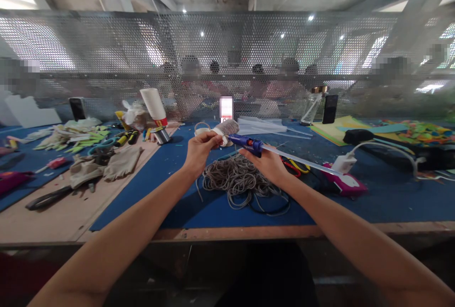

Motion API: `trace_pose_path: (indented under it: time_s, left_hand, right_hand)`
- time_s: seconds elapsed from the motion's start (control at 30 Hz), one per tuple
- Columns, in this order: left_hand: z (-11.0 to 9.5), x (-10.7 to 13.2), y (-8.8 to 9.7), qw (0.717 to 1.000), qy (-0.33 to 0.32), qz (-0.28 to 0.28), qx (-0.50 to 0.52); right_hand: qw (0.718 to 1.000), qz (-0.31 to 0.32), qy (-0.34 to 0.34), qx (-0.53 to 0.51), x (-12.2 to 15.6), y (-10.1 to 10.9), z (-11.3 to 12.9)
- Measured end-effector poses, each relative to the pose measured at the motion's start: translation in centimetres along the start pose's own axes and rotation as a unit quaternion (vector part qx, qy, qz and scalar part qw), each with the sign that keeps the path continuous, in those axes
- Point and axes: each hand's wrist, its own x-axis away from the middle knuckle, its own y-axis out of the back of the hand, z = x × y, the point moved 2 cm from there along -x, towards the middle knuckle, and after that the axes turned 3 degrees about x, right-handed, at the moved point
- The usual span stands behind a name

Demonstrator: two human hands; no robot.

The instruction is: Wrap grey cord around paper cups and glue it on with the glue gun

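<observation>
My left hand (pixel 199 148) is closed on a small object wrapped in grey cord (pixel 226 128), held up over the blue mat (pixel 373 198). My right hand (pixel 267 162) grips a blue glue gun (pixel 247 143) with a long clear glue stick (pixel 302 160) trailing to the right. The gun's nozzle touches the wrapped object. A loose heap of grey cord (pixel 236 180) lies on the mat right under both hands.
Red scissors (pixel 293 167) and a pink tool (pixel 346 183) with a white plug lie to the right. Gloves (pixel 106 165), markers, a stack of paper cups (pixel 153 104) and foam scraps sit to the left. A perforated metal screen (pixel 227 46) stands behind, with people beyond it.
</observation>
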Motion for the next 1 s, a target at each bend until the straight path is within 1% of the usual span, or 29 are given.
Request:
trace_pose_path:
  time_s: [0.4,1.0]
  left_hand:
    - [0.21,-0.12,0.13,1.0,0.001,-0.005,-0.001]
    - [-0.08,0.05,0.08,1.0,0.009,-0.01,0.009]
  right_hand:
    - [1.0,0.003,-0.008,0.006,-0.05,-0.07,-0.11]
    - [1.0,0.007,-0.009,0.004,0.02,0.02,-0.01]
